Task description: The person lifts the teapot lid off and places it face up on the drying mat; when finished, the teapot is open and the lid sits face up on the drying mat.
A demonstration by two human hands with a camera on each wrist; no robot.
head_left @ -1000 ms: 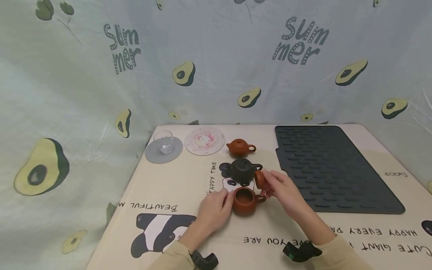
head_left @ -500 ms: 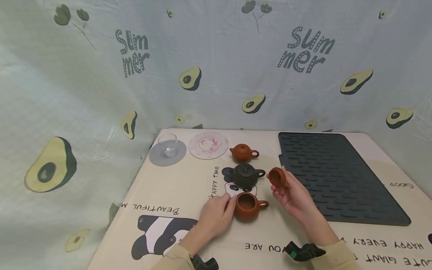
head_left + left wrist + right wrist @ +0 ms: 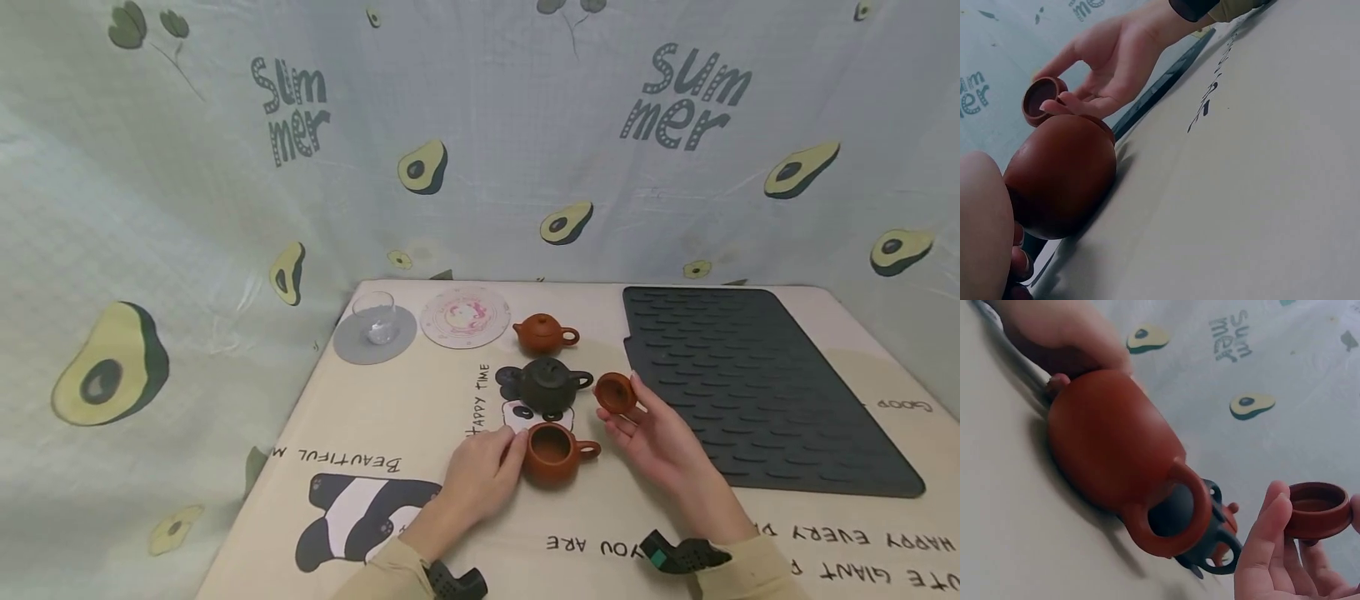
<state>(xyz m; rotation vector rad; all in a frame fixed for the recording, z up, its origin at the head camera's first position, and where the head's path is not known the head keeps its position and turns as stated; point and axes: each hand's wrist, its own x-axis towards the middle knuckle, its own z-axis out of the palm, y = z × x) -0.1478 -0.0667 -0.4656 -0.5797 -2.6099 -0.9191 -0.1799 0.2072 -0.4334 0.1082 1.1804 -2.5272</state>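
A reddish-brown teapot without its lid on stands on the table, its round mouth showing and its handle to the right. At its left side, where the spout is hidden, my left hand grips it, with the thumb near the rim. My right hand pinches the teapot lid between thumb and fingers, above the table and right of the pots. The hollow underside of the lid faces up in the right wrist view. Just behind the open teapot sits a dark teapot with its lid on.
A smaller reddish-brown teapot stands behind the dark one. A dark ridged mat covers the right side. At the back left are a pink-patterned round mat and a glass cup on a grey coaster.
My right hand has moved the lid right, away from the teapots, and turned its hollow underside into view. My left hand stays at the open teapot.
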